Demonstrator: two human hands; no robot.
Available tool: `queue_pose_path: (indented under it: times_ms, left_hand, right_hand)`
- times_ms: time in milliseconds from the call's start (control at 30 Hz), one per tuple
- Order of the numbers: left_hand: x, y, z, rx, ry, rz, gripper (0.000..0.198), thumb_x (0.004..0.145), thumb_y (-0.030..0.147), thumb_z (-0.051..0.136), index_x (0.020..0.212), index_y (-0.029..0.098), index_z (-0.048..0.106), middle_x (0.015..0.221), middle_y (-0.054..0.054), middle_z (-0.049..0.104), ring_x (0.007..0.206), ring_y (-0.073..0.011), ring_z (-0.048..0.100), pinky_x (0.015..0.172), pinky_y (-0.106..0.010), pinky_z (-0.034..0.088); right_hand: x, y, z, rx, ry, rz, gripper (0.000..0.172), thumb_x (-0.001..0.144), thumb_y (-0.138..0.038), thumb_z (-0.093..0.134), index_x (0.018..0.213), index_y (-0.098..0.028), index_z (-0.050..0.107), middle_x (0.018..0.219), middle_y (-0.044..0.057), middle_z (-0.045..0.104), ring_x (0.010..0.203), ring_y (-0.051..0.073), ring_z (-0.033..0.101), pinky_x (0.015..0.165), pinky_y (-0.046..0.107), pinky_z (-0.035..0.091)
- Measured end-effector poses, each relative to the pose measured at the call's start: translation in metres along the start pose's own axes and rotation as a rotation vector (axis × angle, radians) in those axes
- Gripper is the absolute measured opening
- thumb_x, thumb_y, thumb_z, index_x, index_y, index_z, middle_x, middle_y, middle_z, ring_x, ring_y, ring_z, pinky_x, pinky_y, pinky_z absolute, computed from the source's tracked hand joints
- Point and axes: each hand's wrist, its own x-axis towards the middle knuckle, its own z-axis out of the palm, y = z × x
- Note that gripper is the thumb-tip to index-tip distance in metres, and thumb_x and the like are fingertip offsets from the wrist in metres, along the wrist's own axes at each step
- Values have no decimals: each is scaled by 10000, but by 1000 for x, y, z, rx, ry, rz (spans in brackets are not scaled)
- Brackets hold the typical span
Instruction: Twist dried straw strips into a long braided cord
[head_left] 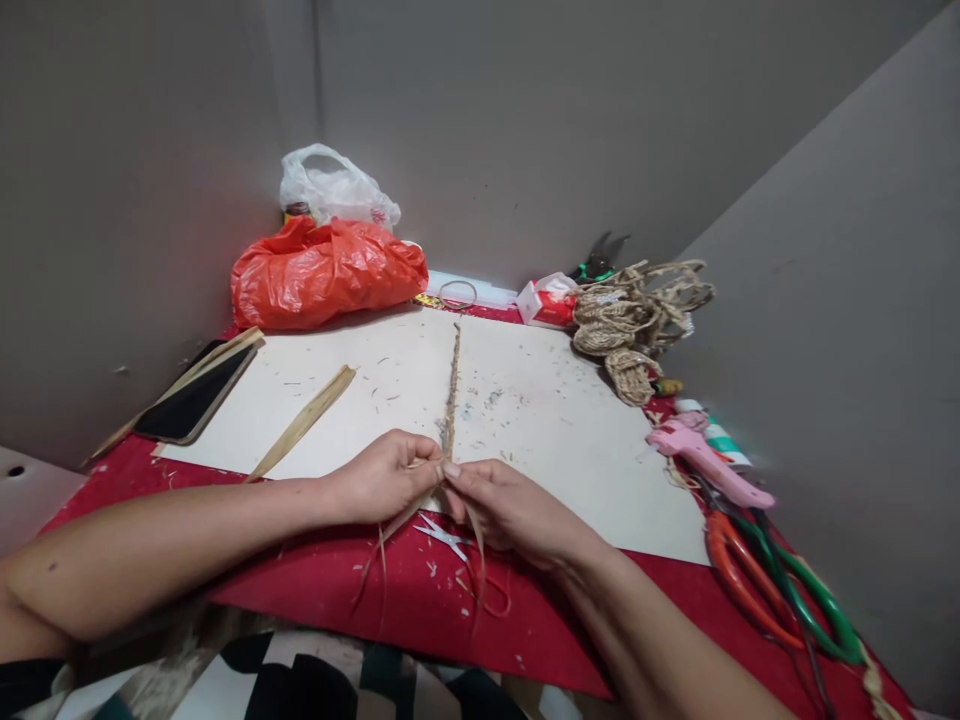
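A thin twisted cord of dry straw (pixel 451 385) runs from my hands away across a white board (pixel 540 400). My left hand (pixel 386 478) pinches its near end, fingers closed on the strands. Touching it from the right, my right hand (pixel 510 508) is closed on the same loose strands, which hang down over the red table edge. Small silver scissors (pixel 444 536) lie on the red cloth just below both hands. A flat dry leaf strip (pixel 307 420) lies on the board to the left.
A black phone (pixel 196 396) sits at the left. Orange (pixel 326 272) and white plastic bags stand at the back. Woven straw rope pieces (pixel 634 320) are piled back right. A pink glue gun (pixel 705 458), orange (pixel 739 580) and green scissors lie along the right edge. Grey walls enclose the table.
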Motion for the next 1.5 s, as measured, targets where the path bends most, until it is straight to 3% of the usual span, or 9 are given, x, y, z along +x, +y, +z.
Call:
queue_pose_path:
  times_ms: [167,367,533,667,800,1033,1267,1400,1500]
  left_hand:
    - [0,0,-3,126,69,-20,261,824,342,485,730,115,573,683,-25,616,632,-102,524,638,-239,418]
    - [0,0,-7,112,19,4,244,840,325,444,750,124,551,653,-13,590,627,-102,515,641,-242,409]
    - [1,1,-8,185,70,-7,222,824,307,463,710,130,534,571,43,463,518,-64,371,520,-198,323]
    - [-1,6,-8,233,2,-7,227,842,284,426,723,127,540,584,36,467,516,-64,366,504,-195,300]
    - [-3,15,-10,463,-19,-7,235,847,256,408,671,140,512,539,46,393,506,-70,353,493,-199,279]
    - [-18,25,-5,992,49,50,273,869,276,357,742,154,565,582,-20,535,500,-108,443,517,-244,310]
    - [-28,9,16,1487,59,214,217,825,130,330,837,100,544,557,-66,540,476,-180,520,486,-300,384]
    - [-31,-1,23,1591,-12,351,215,752,49,351,844,83,542,626,-96,567,486,-181,521,443,-291,375]
    - [-36,1,26,1465,-109,468,187,807,140,361,758,123,541,602,-82,565,485,-166,498,449,-291,370]
  right_hand:
    - [0,-1,-3,121,-66,-5,427,800,-509,539,588,-171,389,431,-102,274,358,24,158,344,176,113]
    - [-5,-6,0,-60,-62,-32,332,824,-479,516,764,-154,494,595,-4,574,385,50,437,363,170,291]
    - [-6,-5,-1,85,-54,-37,286,813,-423,569,756,-183,424,512,-102,349,368,18,179,330,151,124]
    - [-3,-1,-2,110,-70,-23,337,838,-452,519,669,-170,446,431,-117,213,361,27,98,331,169,83]
    - [2,2,2,203,0,-11,360,819,-422,538,587,-168,433,383,-119,204,342,25,89,330,173,64]
    - [3,5,17,169,226,-35,300,791,-365,528,582,-151,522,328,-110,230,318,29,114,328,183,66]
    - [0,8,22,246,187,-60,414,768,-431,584,527,-191,348,355,-108,240,332,26,121,334,188,72]
    - [-1,6,22,241,155,-52,327,765,-423,599,605,-161,484,361,-109,254,339,27,121,333,187,70]
    - [-2,3,21,254,149,-27,277,755,-403,616,707,-134,575,352,-115,247,338,25,111,339,184,67]
